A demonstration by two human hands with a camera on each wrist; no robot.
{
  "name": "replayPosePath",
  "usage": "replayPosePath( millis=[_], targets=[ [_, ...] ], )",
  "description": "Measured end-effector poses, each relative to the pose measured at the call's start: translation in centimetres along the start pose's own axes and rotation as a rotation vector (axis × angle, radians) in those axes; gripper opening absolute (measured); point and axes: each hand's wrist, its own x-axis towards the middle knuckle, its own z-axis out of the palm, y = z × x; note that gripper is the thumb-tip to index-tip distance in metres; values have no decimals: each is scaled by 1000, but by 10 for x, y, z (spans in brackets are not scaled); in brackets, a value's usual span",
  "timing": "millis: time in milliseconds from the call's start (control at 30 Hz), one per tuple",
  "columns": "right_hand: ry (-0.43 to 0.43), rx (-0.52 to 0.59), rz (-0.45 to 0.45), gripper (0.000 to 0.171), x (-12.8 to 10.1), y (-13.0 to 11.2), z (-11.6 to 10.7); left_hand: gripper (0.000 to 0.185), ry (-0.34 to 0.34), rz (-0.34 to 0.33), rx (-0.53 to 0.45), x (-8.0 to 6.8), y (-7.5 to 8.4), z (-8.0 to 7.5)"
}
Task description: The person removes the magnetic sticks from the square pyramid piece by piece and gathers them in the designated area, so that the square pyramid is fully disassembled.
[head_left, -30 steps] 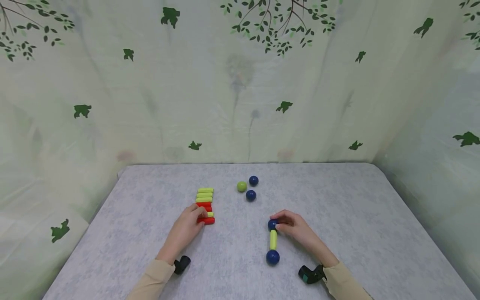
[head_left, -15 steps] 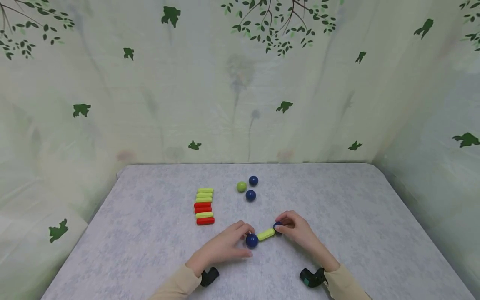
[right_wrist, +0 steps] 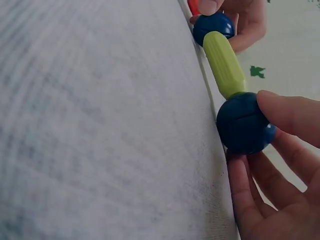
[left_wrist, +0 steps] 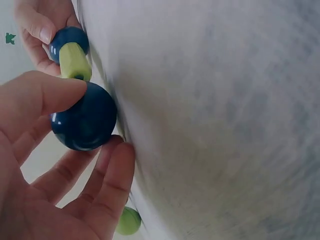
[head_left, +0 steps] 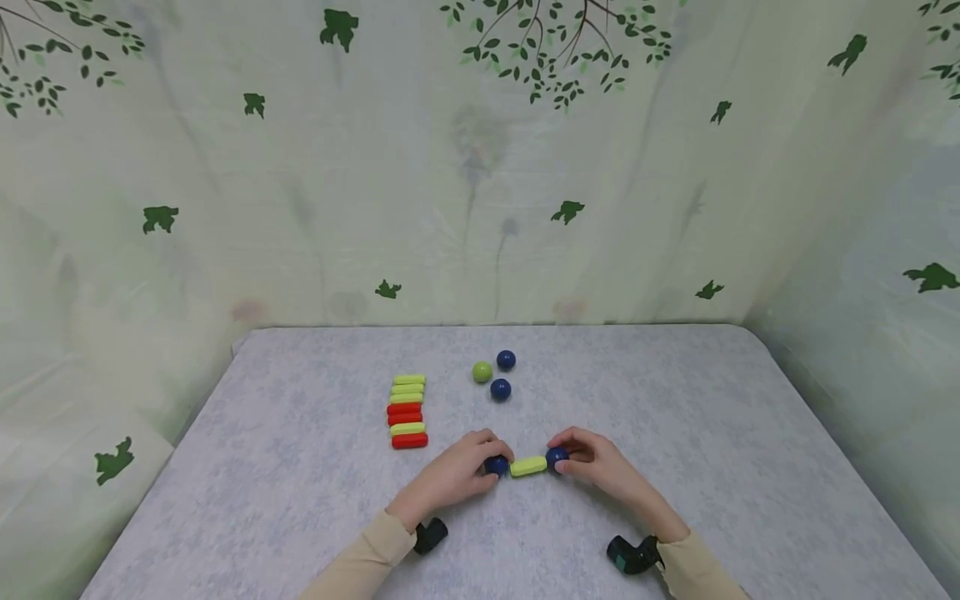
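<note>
Two hands on one piece here: the left hand (head_left: 457,473) pinches a dark blue ball (head_left: 496,465) between thumb and curled fingers, and the right hand (head_left: 600,463) pinches the other blue ball (head_left: 557,456) the same way. Between the two grips runs a short lime-green rod (head_left: 528,466), its ends touching both balls, the whole dumbbell lying level on the grey table (head_left: 675,433). Both grips are closed snug round their balls, fingertips down by the cloth. Hard, glossy and light, I'd judge, so those round ends could slip; the joints look like the weak spot, so holding at the balls, one per hand, seems right. Beyond the grips sit two loose blue balls and a green ball (head_left: 482,372), well apart. Out past the left hand, a row of green and red rods (head_left: 407,410) lies side by side, untouched.
</note>
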Motion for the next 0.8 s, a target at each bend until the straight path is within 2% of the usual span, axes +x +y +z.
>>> replayPosePath(
  millis=[100,167,233,400,500,600,700,800],
  targets=[
    [-10,-4,4,27,0,-1,-1,25,9,-6,-31,0,-1,-2],
    [-9,2,16,28,-1,-1,-1,27,46,-39,-70,1,-3,-3],
    [-5,9,26,29,-2,-2,-1,30,119,-86,-119,5,-5,-5],
    [-7,30,27,31,-4,-2,-2,32,360,-207,-222,24,-14,-11],
    [-10,26,25,31,-4,-1,-2,32,454,-286,-236,37,-19,-14],
    [-9,16,32,32,-4,-1,-2,31,491,-340,-221,48,-22,-16],
    [-12,26,44,32,-5,-1,-2,31,488,-382,-208,58,-26,-16],
    [-13,50,50,32,-6,-2,-2,31,485,-396,-195,64,-29,-15]
  ],
)
